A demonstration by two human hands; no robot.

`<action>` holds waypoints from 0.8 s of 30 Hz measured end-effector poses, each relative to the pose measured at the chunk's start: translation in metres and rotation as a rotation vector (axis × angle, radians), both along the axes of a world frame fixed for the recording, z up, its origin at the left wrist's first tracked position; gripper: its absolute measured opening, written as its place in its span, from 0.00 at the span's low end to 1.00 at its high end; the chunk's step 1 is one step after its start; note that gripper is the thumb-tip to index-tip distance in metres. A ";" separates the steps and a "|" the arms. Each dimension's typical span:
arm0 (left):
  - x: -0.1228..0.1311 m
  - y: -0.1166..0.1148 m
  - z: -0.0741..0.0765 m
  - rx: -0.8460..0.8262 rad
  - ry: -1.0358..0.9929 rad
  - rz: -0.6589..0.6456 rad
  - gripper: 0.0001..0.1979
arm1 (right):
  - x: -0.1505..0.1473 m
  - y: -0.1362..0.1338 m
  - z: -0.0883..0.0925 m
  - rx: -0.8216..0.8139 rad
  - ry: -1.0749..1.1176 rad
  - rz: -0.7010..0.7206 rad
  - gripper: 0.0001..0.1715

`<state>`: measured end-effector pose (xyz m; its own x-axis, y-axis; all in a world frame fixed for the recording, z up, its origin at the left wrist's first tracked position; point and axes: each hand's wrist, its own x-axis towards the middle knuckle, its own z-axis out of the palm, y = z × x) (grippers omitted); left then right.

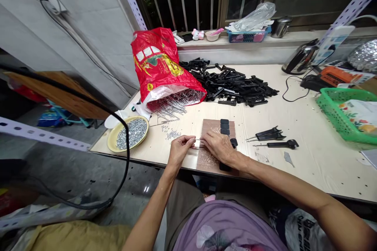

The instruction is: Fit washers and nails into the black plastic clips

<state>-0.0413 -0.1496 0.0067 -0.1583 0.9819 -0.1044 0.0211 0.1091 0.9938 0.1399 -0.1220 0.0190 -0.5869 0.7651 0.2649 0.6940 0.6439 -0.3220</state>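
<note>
My left hand (179,150) pinches a thin metal rod (198,139) between thumb and fingertips, just left of a brown wooden board (203,160). My right hand (218,145) is closed over the board, its fingertips at the rod's other end. From under its palm sticks out the head of a black plastic handle (234,142); the rest is hidden. Black pads (224,126) sit on the board among pale shavings. Right of it lie several black handles with metal rods fitted (269,133). Small metal pieces (173,134) are scattered left of my hands.
A red bag (159,62) spills metal rods (173,104) onto the table. Behind the board is a heap of black plastic handles (235,84). A yellow bowl (110,141) of small metal parts stands left, a green basket (330,115) right. A black cable (127,153) hangs at left.
</note>
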 end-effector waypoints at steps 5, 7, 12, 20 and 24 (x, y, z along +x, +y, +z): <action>0.005 0.004 -0.002 -0.024 -0.022 -0.042 0.14 | 0.007 -0.001 -0.002 -0.047 0.077 0.022 0.12; 0.007 0.006 -0.004 -0.046 -0.047 -0.054 0.14 | 0.009 0.000 -0.004 -0.018 0.066 0.025 0.12; 0.014 0.008 -0.003 -0.028 -0.025 -0.084 0.13 | 0.016 0.004 -0.004 -0.077 0.108 0.023 0.13; 0.023 0.015 0.001 -0.155 -0.211 -0.076 0.17 | 0.020 0.006 -0.007 0.179 0.013 -0.004 0.12; 0.029 0.014 0.002 -0.121 -0.206 -0.040 0.17 | 0.021 0.004 -0.008 0.277 -0.035 0.010 0.13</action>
